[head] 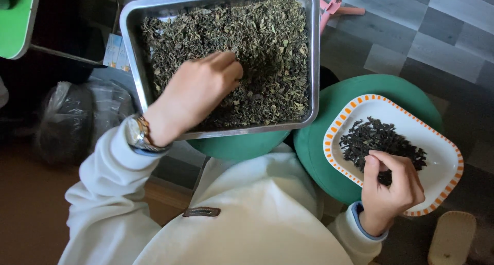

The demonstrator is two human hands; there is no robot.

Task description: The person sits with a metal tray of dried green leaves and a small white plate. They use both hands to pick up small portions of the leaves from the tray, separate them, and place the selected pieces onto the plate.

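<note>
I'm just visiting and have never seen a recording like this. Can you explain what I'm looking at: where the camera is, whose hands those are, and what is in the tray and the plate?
There is no machine here. A person wears a camera on the head, so the one picture looks down over a white sweatshirt at that person's own two hands. The left hand, with a wristwatch, reaches into a metal tray of dried greenish leaves. The right hand pinches at a small pile of darker leaves on a white plate with an orange-dashed rim. The plate sits on a green round seat.
</note>
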